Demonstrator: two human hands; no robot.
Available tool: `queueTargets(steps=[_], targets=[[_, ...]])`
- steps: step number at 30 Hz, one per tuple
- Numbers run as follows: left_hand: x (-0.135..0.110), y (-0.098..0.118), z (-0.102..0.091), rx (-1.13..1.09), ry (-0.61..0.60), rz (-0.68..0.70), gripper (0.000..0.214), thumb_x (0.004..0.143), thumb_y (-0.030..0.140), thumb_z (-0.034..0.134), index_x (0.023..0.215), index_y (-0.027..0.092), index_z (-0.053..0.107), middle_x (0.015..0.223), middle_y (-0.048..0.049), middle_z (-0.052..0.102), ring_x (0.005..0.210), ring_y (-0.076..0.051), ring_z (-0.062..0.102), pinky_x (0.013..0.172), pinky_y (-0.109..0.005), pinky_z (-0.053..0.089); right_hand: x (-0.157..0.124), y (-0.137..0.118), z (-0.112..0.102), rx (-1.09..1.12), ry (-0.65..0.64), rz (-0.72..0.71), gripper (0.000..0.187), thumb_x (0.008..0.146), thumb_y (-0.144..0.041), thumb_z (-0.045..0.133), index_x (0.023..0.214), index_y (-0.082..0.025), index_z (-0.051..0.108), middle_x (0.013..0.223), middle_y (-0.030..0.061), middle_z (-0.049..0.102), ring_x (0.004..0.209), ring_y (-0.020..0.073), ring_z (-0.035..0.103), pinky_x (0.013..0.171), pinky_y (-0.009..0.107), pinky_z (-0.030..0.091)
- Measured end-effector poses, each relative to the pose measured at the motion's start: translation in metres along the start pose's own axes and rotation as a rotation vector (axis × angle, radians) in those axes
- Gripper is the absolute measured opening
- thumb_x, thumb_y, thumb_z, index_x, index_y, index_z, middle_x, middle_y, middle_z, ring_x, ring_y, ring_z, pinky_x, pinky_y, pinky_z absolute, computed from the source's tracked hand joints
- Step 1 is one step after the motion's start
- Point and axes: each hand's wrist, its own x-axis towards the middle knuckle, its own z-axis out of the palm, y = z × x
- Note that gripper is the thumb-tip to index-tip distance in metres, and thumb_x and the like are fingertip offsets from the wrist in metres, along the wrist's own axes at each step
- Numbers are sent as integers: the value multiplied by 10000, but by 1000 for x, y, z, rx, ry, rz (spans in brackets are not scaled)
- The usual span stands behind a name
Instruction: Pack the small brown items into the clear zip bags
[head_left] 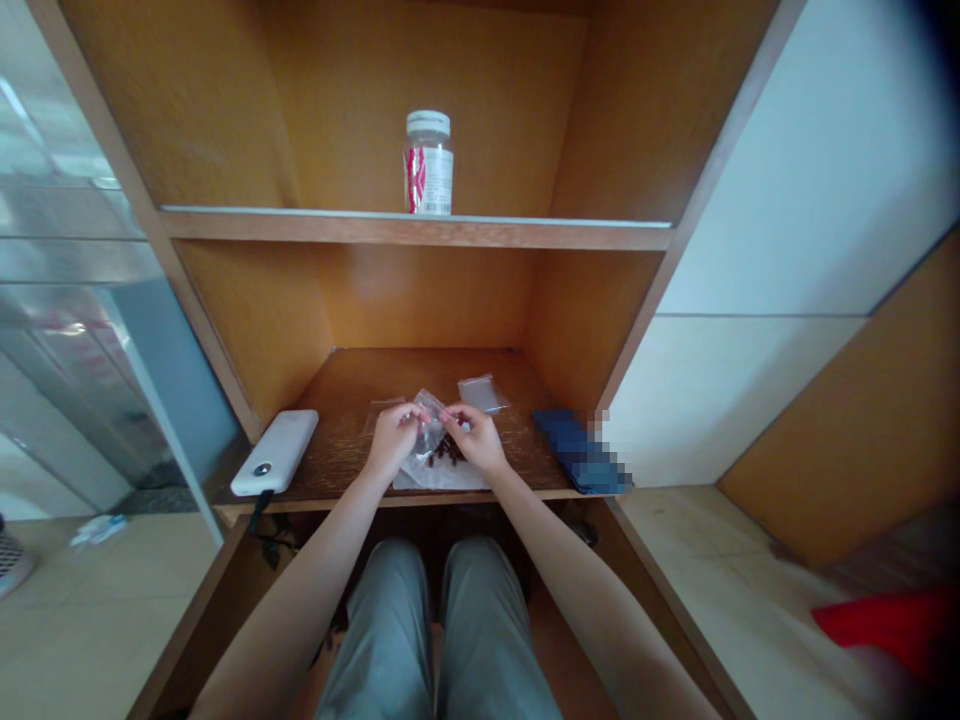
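Note:
Between my two hands, over the lower shelf, is a small clear zip bag (430, 402). My left hand (396, 436) pinches its left side and my right hand (477, 437) pinches the right side near the top. Beneath the hands, small dark brown pieces (444, 452) lie in a heap on a white sheet (420, 477); their kind is too small to make out. A second flat clear bag (482, 393) rests behind my right hand. Another clear bag (381, 408) lies partly hidden behind my left hand.
A white power bank (276, 452) with a black cable stands at the shelf's left end. On the right lies a dark blue object (577, 452), partly pixelated. A clear bottle with a white lid (429, 165) stands on the upper shelf (510, 232). My knees are under the front edge.

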Motion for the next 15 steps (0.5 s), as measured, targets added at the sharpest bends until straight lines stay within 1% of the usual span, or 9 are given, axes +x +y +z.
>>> queueTargets(steps=[3, 6, 8, 11, 15], targets=[[1, -3, 2, -16, 12, -15, 151, 702, 216, 479, 672, 178, 622, 642, -2, 616, 582, -136, 548, 590, -258, 407, -2, 3, 1, -1, -24, 4, 193, 791, -331, 516, 835, -184, 634, 778, 37, 644, 664, 134, 558, 621, 244, 440], [5, -7, 4, 8, 63, 36, 137, 697, 287, 551, 706, 184, 641, 752, -33, 646, 708, -166, 582, 696, -295, 428, -3, 5, 3, 35, -57, -11, 215, 798, -305, 503, 941, -202, 627, 879, 43, 661, 719, 142, 582, 659, 258, 453], [8, -9, 5, 51, 86, 75, 152, 693, 322, 578, 702, 185, 644, 769, -48, 643, 784, -188, 584, 759, -325, 422, -4, 5, 4, 53, -72, -17, 226, 794, -293, 505, 969, -214, 624, 912, 43, 661, 747, 146, 591, 675, 264, 458], [11, -12, 4, 102, 91, 111, 166, 695, 344, 589, 690, 187, 643, 758, -53, 627, 786, -195, 578, 761, -349, 429, -4, 2, 4, 43, -98, -18, 230, 781, -295, 521, 974, -229, 625, 881, 34, 655, 699, 136, 578, 634, 257, 459], [12, -12, 2, 71, 72, 160, 140, 720, 301, 567, 713, 184, 643, 832, -61, 608, 831, -184, 574, 781, -346, 442, -4, -4, 2, 4, -114, -34, 236, 753, -319, 561, 969, -245, 622, 816, 19, 617, 611, 110, 522, 586, 242, 446]])
